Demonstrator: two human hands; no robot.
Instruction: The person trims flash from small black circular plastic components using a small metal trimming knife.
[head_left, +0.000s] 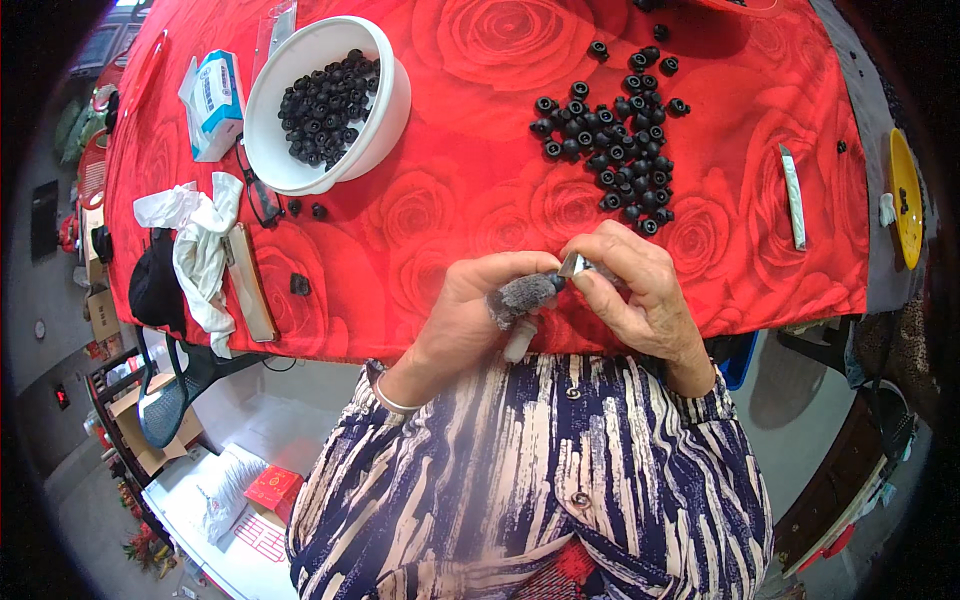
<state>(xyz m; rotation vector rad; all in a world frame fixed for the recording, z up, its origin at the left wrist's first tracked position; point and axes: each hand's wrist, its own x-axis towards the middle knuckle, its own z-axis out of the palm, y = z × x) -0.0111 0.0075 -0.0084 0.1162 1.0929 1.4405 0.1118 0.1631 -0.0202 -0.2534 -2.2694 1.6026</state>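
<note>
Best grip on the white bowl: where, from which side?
Probably the rim and outer wall of the white bowl on its right, coming from the right. The wall flares outward and is exposed there, while a blue-and-white box and dark-framed glasses crowd its left. Loose black pieces are heaped inside, so I'd keep it level.
</note>
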